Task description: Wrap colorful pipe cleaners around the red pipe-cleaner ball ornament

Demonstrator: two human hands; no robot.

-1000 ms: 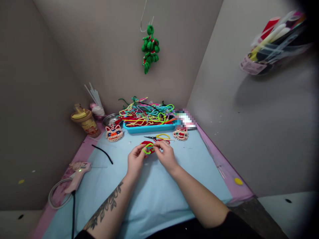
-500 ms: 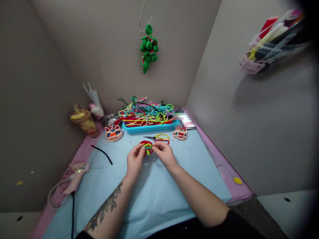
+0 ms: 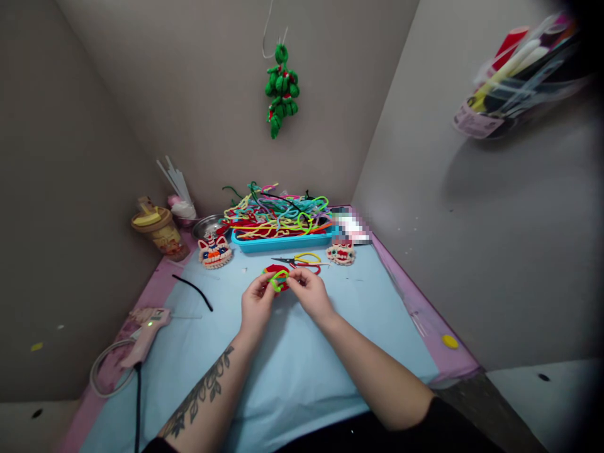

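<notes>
My left hand [image 3: 256, 301] is closed, thumb and fingers pinching a small red fuzzy craft piece [image 3: 272, 269] low over the table. A lime-green pipe cleaner [image 3: 275, 284] curves in a loop across the front of that piece. At its right end, my right hand [image 3: 312, 294] pinches the lime-green pipe cleaner between thumb and fingertips. The fingers cover part of both. Just beyond the hands lie scissors [image 3: 307, 257] with yellow and red handles. Two pipe-cleaner animal faces rest farther back, one with blue and orange [image 3: 216, 255] and one in cream and red [image 3: 340, 254].
A blue tray [image 3: 287, 243] heaped with coloured pipe cleaners stands at the back. On the left are a pink glue gun [image 3: 147, 336], a black pipe cleaner [image 3: 194, 292], a lidded cup [image 3: 163, 233] and a metal bowl [image 3: 207, 228]. A green ornament [image 3: 282, 91] hangs behind.
The lime-green pipe cleaner's loop has shifted, and its free end now curls lower left towards my left thumb. Both hands stay in nearly the same place.
</notes>
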